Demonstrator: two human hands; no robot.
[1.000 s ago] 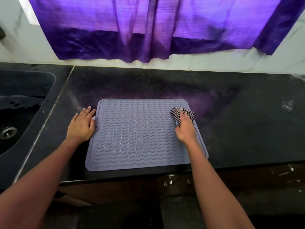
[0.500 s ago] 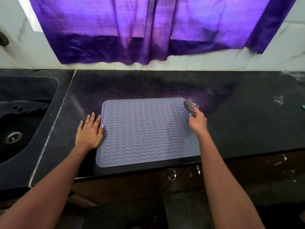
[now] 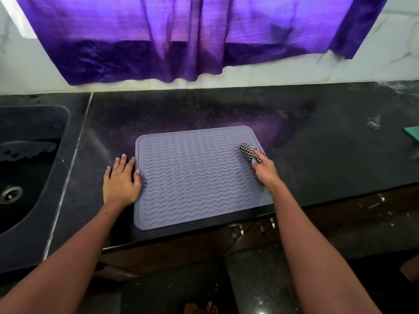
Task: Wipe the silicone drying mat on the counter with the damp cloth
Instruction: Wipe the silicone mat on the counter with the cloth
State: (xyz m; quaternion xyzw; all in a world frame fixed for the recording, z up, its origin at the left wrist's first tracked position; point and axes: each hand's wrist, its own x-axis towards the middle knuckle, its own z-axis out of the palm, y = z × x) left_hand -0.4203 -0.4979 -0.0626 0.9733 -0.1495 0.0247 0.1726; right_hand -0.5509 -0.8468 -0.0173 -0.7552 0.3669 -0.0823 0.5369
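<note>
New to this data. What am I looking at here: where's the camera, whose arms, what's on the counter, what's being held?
There is no robot here. The camera sits on a person's head and looks forward and down, so the two bare arms coming in from the bottom are that person's own.

A grey ribbed silicone mat lies flat on a dark stone counter, near its front edge. The left hand lies flat with fingers spread, mostly on the counter beside the mat's left edge, thumb on the mat, probably steadying it. The right hand has its grip curled round a bunched checked cloth at the mat's right edge.

Elsewhere: a sink on the left, a purple curtain behind, and a green object cut off at the right edge of the picture.
</note>
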